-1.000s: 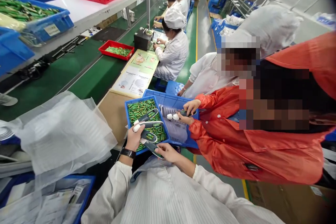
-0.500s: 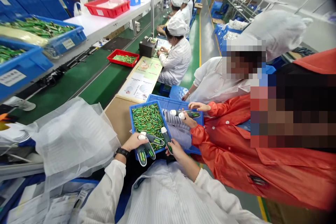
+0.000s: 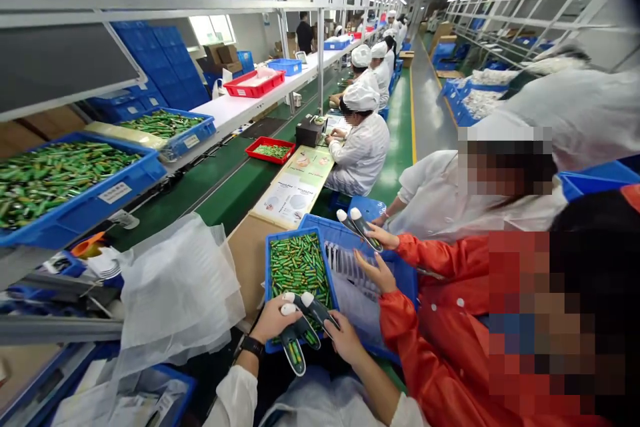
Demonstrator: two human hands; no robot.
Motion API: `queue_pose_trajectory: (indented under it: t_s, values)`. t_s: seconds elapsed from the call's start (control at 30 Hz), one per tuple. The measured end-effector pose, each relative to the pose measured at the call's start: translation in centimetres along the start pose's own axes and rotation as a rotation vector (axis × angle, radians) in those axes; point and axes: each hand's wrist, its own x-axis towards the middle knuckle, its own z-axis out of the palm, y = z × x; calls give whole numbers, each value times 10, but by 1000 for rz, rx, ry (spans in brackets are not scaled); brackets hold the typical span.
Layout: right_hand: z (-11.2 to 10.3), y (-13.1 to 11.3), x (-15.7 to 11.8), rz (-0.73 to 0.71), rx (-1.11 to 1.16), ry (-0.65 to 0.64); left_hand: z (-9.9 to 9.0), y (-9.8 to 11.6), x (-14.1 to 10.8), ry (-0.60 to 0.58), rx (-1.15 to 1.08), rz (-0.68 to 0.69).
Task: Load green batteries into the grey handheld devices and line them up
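Grasping several handled tools [image 3: 300, 330], both hands [image 3: 273, 320] [image 3: 345, 340] risk dropping one into the blue bin [image 3: 273, 247] if grip loosens.

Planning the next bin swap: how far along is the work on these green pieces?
Done: cannot tell. In hand: left hand and right hand each grip white-tipped green handheld pieces. Left: the blue bin lies heaped with loose green pieces.

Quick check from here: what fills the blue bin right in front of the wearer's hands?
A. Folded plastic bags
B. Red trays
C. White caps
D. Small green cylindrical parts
D: the blue bin is packed with small green cylindrical parts, just beyond the left hand and right hand.
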Motion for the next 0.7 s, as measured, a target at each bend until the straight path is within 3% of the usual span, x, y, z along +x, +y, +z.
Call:
queue_pose_trajectory:
  t_s: [0.2,0.37,0.53,0.63,0.7]
  values:
    - [10,-7,0,-26,1,97,-16,-4,14,150,-140,-49]
    - [9,-10,1,-62,-26,217,-50,-21,48,334,-469,-117]
    - [19,-10,5,-52,-3,360,-119,-46,113,595,-777,-220]
    - [36,-5,5,-8,33,431,-158,-67,165,757,-771,-325]
    - [50,-2,2,17,48,456,-174,-84,200,813,-739,-411]
